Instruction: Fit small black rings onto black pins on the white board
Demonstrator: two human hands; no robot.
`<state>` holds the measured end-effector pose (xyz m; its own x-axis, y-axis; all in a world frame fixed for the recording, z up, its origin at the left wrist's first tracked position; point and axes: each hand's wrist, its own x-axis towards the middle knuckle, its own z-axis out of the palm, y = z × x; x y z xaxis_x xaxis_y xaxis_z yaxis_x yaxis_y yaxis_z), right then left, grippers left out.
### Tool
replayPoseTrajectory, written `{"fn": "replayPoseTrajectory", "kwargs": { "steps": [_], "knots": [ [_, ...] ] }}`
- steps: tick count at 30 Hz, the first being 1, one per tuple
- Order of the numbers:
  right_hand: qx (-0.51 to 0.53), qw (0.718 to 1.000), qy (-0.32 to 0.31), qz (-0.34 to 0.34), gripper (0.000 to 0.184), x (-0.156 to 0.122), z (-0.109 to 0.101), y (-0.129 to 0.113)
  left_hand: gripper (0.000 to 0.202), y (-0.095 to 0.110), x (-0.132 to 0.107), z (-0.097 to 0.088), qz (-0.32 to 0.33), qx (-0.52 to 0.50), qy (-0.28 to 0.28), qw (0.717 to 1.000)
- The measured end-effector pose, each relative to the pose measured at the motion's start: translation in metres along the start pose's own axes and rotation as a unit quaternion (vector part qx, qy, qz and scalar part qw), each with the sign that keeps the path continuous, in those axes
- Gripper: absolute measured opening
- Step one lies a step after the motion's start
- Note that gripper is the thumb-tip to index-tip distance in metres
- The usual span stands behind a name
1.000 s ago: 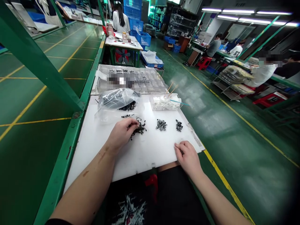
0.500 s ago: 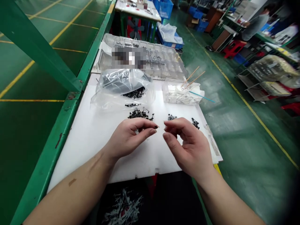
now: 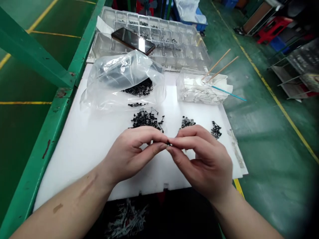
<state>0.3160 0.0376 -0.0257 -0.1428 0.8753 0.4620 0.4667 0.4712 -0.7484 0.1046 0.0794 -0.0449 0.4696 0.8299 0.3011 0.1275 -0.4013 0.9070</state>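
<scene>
Left hand [image 3: 129, 154] and right hand [image 3: 205, 162] pinching a small black part [image 3: 168, 143] between fingertips, above white board [image 3: 71, 159], just past loose black pile [image 3: 147, 120].

Room to pass on the white board [image 3: 71, 159] left of the left hand [image 3: 127, 156] and along its near edge. Ahead of the right hand [image 3: 204, 162], low black parts piles [image 3: 147, 120]; beyond them, the plastic bag [image 3: 122, 83] and clear box [image 3: 196, 91] block the direct way to the compartment tray [image 3: 154, 39].
</scene>
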Motion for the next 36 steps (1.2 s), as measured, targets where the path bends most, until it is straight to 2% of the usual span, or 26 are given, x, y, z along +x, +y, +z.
{"fn": "replayPoseTrajectory", "kwargs": {
  "steps": [5,9,11,12,14,15,17,18,20,22,25,29,31,34,36],
  "knots": [
    [0.084,0.995,0.027,0.039,0.018,0.001,0.007,-0.007,0.018,0.006,-0.002,-0.003,0.008,0.005,-0.035,0.999],
    [0.105,0.992,0.025,0.061,0.015,0.006,0.010,-0.012,0.021,0.002,-0.004,-0.003,0.005,0.015,-0.010,1.000],
    [0.117,0.989,0.015,0.084,0.016,0.009,0.002,-0.007,0.017,-0.003,-0.006,-0.002,-0.005,0.024,0.006,1.000],
    [0.131,0.984,0.028,0.118,0.020,0.012,-0.006,0.000,0.014,-0.005,-0.007,-0.002,-0.019,0.027,0.014,0.999],
    [0.160,0.958,0.095,0.217,0.028,0.018,-0.031,0.023,0.008,-0.007,-0.009,-0.002,-0.061,0.024,0.034,0.997],
    [0.175,0.925,0.186,0.280,0.035,0.022,-0.047,0.038,0.008,-0.007,-0.009,-0.002,-0.084,0.016,0.045,0.995],
    [0.171,0.892,0.280,0.312,0.033,0.032,-0.082,0.074,0.014,-0.006,-0.008,-0.002,-0.121,-0.011,0.065,0.990],
    [0.178,0.876,0.303,0.330,0.028,0.037,-0.099,0.092,0.016,-0.005,-0.007,-0.002,-0.133,-0.026,0.073,0.988],
    [0.198,0.849,0.321,0.370,0.032,0.046,-0.124,0.125,0.020,-0.002,-0.004,-0.002,-0.140,-0.048,0.085,0.985],
    [0.220,0.830,0.324,0.397,0.035,0.052,-0.136,0.148,0.022,0.000,-0.001,-0.002,-0.133,-0.051,0.088,0.986],
    [0.244,0.819,0.327,0.404,0.031,0.055,-0.135,0.169,0.026,-0.003,0.000,-0.005,-0.118,-0.027,0.077,0.990],
    [0.248,0.828,0.333,0.377,0.028,0.056,-0.128,0.182,0.026,-0.011,-0.005,-0.006,-0.121,-0.014,0.063,0.991],
    [0.242,0.835,0.341,0.357,0.028,0.057,-0.128,0.183,0.027,-0.014,-0.008,-0.005,-0.137,-0.018,0.070,0.988],
    [0.227,0.846,0.360,0.322,0.029,0.060,-0.131,0.178,0.035,-0.014,-0.013,-0.001,-0.191,-0.028,0.109,0.975],
    [0.206,0.858,0.373,0.286,0.035,0.062,-0.132,0.172,0.038,-0.013,-0.015,0.001,-0.215,-0.033,0.124,0.968]
  ]
}}
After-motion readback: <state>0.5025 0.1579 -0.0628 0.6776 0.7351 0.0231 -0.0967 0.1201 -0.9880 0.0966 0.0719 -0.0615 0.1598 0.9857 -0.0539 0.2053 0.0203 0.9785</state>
